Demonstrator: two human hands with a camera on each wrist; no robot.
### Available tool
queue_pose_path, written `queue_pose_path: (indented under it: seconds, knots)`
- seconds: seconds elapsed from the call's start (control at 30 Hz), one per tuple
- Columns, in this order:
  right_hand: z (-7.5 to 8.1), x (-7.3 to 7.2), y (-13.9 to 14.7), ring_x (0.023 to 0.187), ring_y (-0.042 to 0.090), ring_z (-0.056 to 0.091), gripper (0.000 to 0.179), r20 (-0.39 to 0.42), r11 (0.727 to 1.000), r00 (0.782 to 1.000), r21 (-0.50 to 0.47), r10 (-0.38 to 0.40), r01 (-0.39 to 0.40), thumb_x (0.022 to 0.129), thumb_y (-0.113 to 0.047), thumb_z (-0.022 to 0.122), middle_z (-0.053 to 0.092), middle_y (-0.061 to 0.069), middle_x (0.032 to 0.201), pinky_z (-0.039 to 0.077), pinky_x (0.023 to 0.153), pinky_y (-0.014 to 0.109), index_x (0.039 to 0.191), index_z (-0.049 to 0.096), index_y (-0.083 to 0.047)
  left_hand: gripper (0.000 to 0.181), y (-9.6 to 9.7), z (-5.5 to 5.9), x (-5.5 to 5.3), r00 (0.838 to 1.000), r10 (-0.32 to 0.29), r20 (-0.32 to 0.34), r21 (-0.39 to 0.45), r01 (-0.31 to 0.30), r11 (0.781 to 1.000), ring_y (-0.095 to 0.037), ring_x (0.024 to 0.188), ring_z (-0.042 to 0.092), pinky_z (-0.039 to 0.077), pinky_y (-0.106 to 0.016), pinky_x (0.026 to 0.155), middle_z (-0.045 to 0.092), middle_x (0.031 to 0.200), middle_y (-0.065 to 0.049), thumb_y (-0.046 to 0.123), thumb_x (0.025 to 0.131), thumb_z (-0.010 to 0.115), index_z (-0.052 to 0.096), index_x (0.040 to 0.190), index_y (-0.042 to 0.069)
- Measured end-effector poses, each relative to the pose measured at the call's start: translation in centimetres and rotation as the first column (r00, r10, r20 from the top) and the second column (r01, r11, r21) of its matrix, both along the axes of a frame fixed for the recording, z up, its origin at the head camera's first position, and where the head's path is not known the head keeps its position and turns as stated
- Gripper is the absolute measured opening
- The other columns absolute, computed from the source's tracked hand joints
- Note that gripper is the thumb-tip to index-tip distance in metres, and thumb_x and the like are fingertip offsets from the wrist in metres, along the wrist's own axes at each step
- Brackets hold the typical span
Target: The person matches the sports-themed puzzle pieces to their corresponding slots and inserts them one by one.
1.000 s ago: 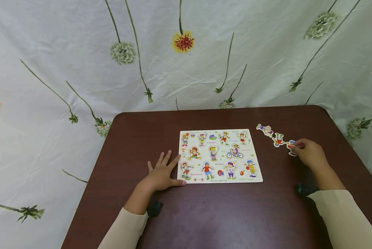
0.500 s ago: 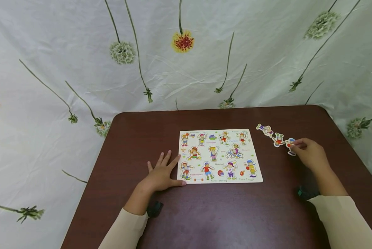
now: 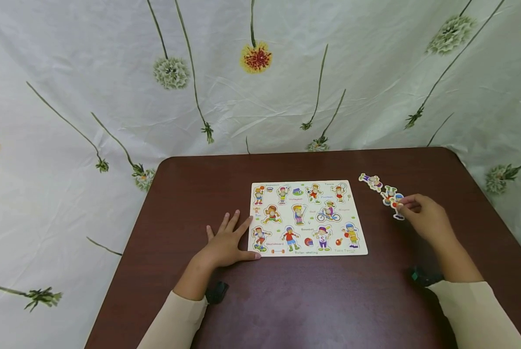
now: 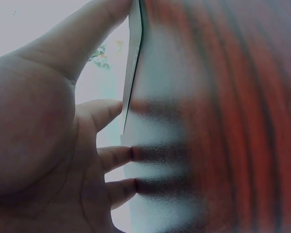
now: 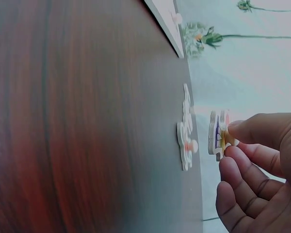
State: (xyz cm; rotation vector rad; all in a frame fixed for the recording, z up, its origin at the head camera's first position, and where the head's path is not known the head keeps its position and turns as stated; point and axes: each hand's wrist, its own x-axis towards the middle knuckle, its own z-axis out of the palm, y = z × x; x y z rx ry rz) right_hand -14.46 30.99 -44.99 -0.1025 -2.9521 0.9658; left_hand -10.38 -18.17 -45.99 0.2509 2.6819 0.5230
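Observation:
A cream puzzle board (image 3: 304,237) printed with children playing sports lies on the table. My left hand (image 3: 225,246) is spread flat at its left side, thumb and index fingertip at the board's edge; the left wrist view shows the same hand (image 4: 48,141) with the remaining fingertips on the tabletop. To the right of the board, my right hand (image 3: 430,218) pinches a puzzle piece (image 3: 398,213) between thumb and fingers. In the right wrist view this piece (image 5: 216,135) is raised off the table. Two more puzzle pieces, one purple-and-white (image 3: 371,182) and one red-and-green (image 3: 389,195), lie just beyond.
The dark brown table (image 3: 312,300) has rounded far corners. Behind it hangs a white floral cloth (image 3: 225,106). A small round peg (image 5: 193,146) sticks up from a lying piece in the right wrist view. Dark cameras (image 3: 217,292) sit on both wrists.
My right hand has moved a little left with the pinched piece, which now overlaps the red-and-green piece in the head view. My left hand and the board have stayed put.

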Motion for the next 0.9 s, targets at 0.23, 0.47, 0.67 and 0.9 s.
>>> queue_pose_path:
  seconds: [0.23,0.47,0.67,0.9]
  knots:
    - [0.0,0.5,-1.1,0.083,0.019,0.062,0.026,-0.037,0.998,0.997,-0.002,0.064,-0.064,0.099,-0.023,0.065,0.071,0.020,0.098,0.048,0.063,0.027,0.110,0.067,0.001,0.107,0.0,0.0,-0.1,1.000,0.005,0.005,0.008,-0.005,1.000,-0.040,0.159,-0.004,-0.006,-0.081,0.112,0.003,0.172,-0.012,0.064,0.078,0.077,0.020,0.163,0.031]
    - [0.1,1.0,-2.9,0.086,0.025,0.064,0.024,-0.043,0.995,0.994,-0.009,0.097,-0.098,0.097,-0.021,0.068,0.070,0.018,0.098,0.048,0.065,0.025,0.108,0.068,0.000,0.107,0.0,0.0,-0.2,1.000,0.006,-0.003,0.011,-0.006,1.000,-0.040,0.159,-0.004,-0.007,-0.081,0.112,0.003,0.172,-0.012,0.064,0.078,0.077,0.021,0.163,0.032]
    - [-0.1,1.4,-4.5,0.081,0.018,0.061,0.020,-0.055,0.987,0.987,-0.027,0.154,-0.155,0.094,-0.017,0.072,0.069,0.013,0.093,0.048,0.064,0.021,0.104,0.069,0.000,0.107,0.0,-0.2,-0.2,1.000,0.008,-0.005,0.010,-0.008,1.000,-0.040,0.159,-0.004,-0.007,-0.081,0.112,0.002,0.172,-0.011,0.065,0.078,0.077,0.020,0.163,0.032]
    - [0.0,2.2,-6.1,0.080,0.018,0.062,0.013,-0.045,0.976,0.975,-0.018,0.217,-0.218,0.092,-0.012,0.072,0.069,0.010,0.092,0.048,0.068,0.025,0.101,0.069,-0.004,0.107,0.0,-0.2,-0.1,1.000,0.006,-0.004,0.003,-0.006,1.000,-0.039,0.159,-0.005,-0.007,-0.081,0.112,0.002,0.173,-0.010,0.066,0.078,0.076,0.020,0.163,0.033]
